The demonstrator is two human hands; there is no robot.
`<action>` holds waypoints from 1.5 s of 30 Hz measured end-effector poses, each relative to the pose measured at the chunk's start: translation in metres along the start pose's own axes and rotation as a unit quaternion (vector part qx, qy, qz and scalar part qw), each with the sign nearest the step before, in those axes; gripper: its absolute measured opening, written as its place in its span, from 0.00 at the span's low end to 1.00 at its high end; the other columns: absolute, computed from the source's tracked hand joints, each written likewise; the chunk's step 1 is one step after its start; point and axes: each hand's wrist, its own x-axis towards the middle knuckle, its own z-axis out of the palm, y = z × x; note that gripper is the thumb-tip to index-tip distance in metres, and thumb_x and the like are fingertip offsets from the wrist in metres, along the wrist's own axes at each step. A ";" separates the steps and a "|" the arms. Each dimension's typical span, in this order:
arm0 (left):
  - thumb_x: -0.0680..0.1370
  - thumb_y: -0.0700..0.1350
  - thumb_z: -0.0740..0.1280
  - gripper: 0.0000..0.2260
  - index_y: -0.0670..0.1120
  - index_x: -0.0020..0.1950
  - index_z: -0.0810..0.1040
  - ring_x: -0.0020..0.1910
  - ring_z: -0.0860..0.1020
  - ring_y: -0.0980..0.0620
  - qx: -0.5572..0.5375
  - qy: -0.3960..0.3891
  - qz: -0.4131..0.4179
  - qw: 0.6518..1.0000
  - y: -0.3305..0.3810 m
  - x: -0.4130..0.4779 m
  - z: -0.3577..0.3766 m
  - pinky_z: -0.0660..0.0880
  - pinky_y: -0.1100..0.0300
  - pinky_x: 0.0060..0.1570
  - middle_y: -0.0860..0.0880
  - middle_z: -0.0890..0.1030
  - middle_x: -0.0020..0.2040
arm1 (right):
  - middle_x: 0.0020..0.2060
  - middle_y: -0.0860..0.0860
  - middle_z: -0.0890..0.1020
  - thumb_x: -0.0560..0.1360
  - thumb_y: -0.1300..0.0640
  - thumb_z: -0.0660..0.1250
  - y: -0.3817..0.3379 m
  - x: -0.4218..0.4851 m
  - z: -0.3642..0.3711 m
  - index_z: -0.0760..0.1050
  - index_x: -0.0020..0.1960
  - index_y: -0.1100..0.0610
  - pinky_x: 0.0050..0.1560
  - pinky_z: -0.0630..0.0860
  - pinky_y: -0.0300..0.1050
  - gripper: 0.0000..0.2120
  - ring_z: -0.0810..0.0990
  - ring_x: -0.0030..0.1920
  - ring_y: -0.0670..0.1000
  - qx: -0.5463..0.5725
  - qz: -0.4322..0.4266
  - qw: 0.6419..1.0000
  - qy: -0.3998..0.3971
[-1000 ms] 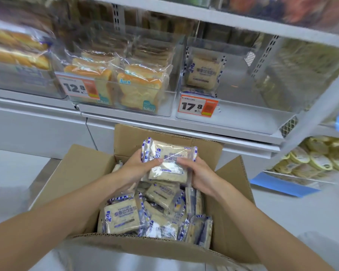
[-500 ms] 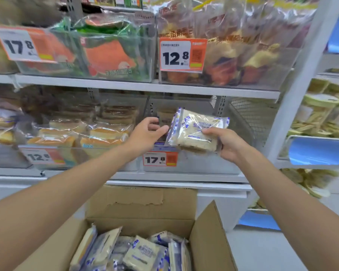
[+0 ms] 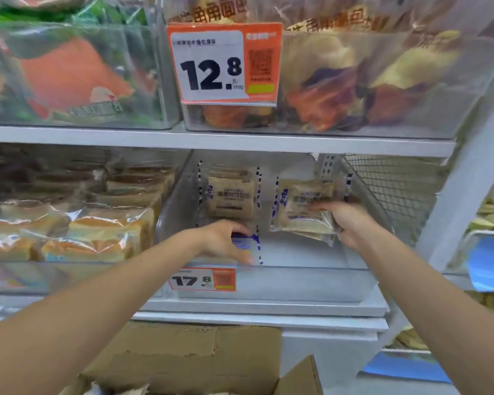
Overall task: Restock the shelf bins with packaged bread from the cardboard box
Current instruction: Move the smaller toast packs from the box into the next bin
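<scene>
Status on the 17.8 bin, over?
Right hand grips bread packets inside the clear bin. Left hand rests on a flat packet at the front. One upright packet behind; nothing blocking.

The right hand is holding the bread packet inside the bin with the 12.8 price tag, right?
No. In the head view the right hand holds the bread packet inside the clear bin with the 17.8 price tag; the 12.8 price tag sits higher up.
</scene>
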 end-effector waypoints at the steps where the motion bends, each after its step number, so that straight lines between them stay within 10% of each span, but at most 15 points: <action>1: 0.72 0.50 0.76 0.34 0.47 0.75 0.66 0.69 0.68 0.54 0.034 -0.004 0.000 0.999 -0.001 0.003 0.000 0.61 0.69 0.61 0.52 0.69 0.71 | 0.49 0.57 0.85 0.64 0.68 0.76 0.002 0.003 -0.002 0.79 0.55 0.63 0.49 0.82 0.53 0.20 0.85 0.46 0.57 -0.005 -0.004 1.000 0.000; 11: 0.75 0.48 0.72 0.22 0.50 0.67 0.71 0.63 0.74 0.52 0.097 -0.017 -0.003 0.995 0.001 0.013 -0.034 0.70 0.59 0.64 0.52 0.75 0.66 | 0.47 0.60 0.85 0.66 0.69 0.75 0.003 -0.001 -0.003 0.78 0.56 0.63 0.30 0.81 0.45 0.19 0.85 0.42 0.57 -0.008 -0.006 1.000 0.013; 14: 0.69 0.69 0.68 0.25 0.53 0.55 0.77 0.53 0.78 0.52 0.087 0.098 -0.018 0.991 0.009 0.010 -0.049 0.75 0.55 0.56 0.54 0.80 0.54 | 0.47 0.58 0.85 0.63 0.67 0.77 0.004 -0.002 -0.003 0.80 0.54 0.61 0.54 0.80 0.62 0.20 0.84 0.49 0.59 -0.008 -0.002 1.000 0.025; 20: 0.81 0.42 0.61 0.05 0.44 0.55 0.72 0.49 0.79 0.42 0.174 0.397 -0.083 0.897 0.011 0.019 -0.038 0.76 0.51 0.46 0.44 0.81 0.51 | 0.47 0.56 0.86 0.58 0.65 0.80 0.005 -0.005 0.000 0.78 0.56 0.61 0.54 0.80 0.60 0.27 0.85 0.48 0.58 -0.022 -0.009 1.000 0.001; 26: 0.82 0.39 0.59 0.19 0.53 0.72 0.67 0.61 0.75 0.47 -0.043 0.276 -0.008 0.960 -0.004 0.021 -0.013 0.73 0.61 0.45 0.48 0.67 0.74 | 0.46 0.59 0.86 0.65 0.69 0.76 0.005 -0.010 0.007 0.80 0.53 0.64 0.53 0.81 0.60 0.17 0.85 0.47 0.60 -0.058 0.009 0.996 -0.061; 30: 0.82 0.39 0.61 0.22 0.51 0.75 0.64 0.49 0.77 0.48 -0.082 0.247 -0.005 0.966 0.002 0.008 -0.017 0.73 0.65 0.36 0.47 0.70 0.72 | 0.48 0.60 0.85 0.67 0.70 0.74 0.001 -0.015 0.011 0.79 0.54 0.65 0.46 0.83 0.52 0.16 0.85 0.47 0.59 -0.044 0.037 0.995 -0.084; 33: 0.80 0.39 0.63 0.21 0.48 0.72 0.69 0.55 0.78 0.51 -0.053 0.277 0.032 0.959 0.006 -0.023 -0.028 0.72 0.66 0.48 0.50 0.76 0.65 | 0.49 0.60 0.85 0.67 0.70 0.74 -0.002 -0.014 0.023 0.79 0.56 0.65 0.45 0.83 0.51 0.18 0.85 0.48 0.59 -0.029 0.062 0.991 -0.113; 39: 0.74 0.43 0.70 0.14 0.52 0.59 0.80 0.54 0.74 0.44 0.189 0.441 0.062 0.875 -0.006 -0.084 -0.043 0.68 0.52 0.54 0.49 0.80 0.54 | 0.51 0.55 0.84 0.64 0.62 0.80 0.001 -0.006 0.086 0.77 0.59 0.60 0.54 0.80 0.46 0.25 0.84 0.51 0.55 -0.103 -0.008 0.983 -0.151; 45: 0.76 0.53 0.68 0.29 0.56 0.76 0.63 0.67 0.72 0.51 -0.062 0.323 -0.010 0.944 -0.044 -0.104 -0.042 0.68 0.58 0.63 0.51 0.74 0.69 | 0.68 0.53 0.72 0.64 0.50 0.81 0.015 -0.001 0.133 0.57 0.74 0.57 0.56 0.72 0.44 0.48 0.73 0.67 0.56 -0.325 -0.073 0.941 -0.068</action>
